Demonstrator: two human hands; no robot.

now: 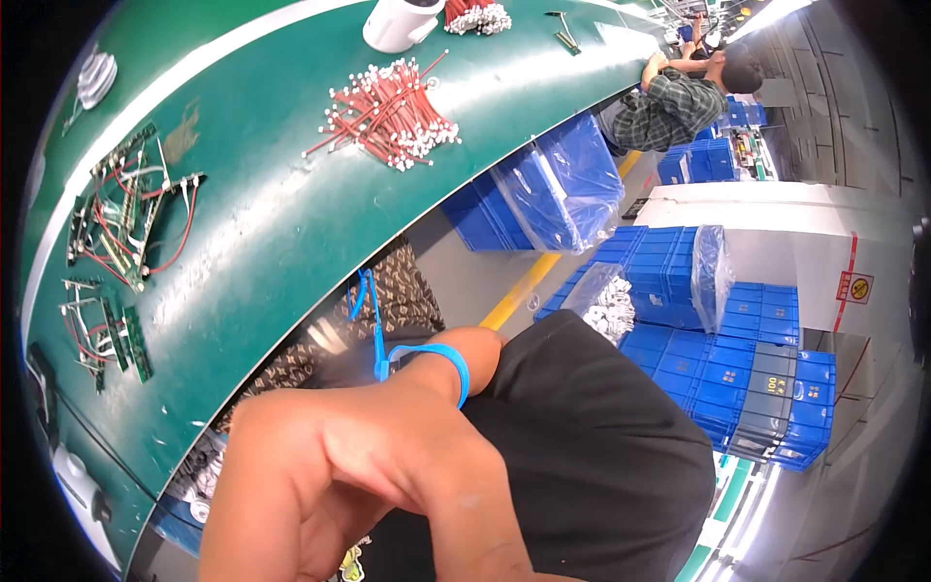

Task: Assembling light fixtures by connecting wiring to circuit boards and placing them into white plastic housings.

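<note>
My right hand (pixel 359 441) is raised very close in front of the view, its wrist bent. Thumb and fingers run out past the lower edge, so the tips and anything they may hold are hidden. Around that wrist sits a blue wrist strap (pixel 458 371) with a blue cord (pixel 377 330). The hand is clear of the green table (pixel 262 233). On the tabletop lie a heap of red wires with white connectors (pixel 388 116), a tangle of green circuit boards with red wires (pixel 126 213), and a smaller cluster of boards (pixel 102 330). My left hand is out of view.
A white round container (pixel 400 24), a second red wire bundle (pixel 477 17) and a small board (pixel 564 34) are farther along the table. Blue crates (pixel 562 184) stand beside it; stacked crates (pixel 679 281) are to the right. Another person (pixel 669 107) sits at the far end.
</note>
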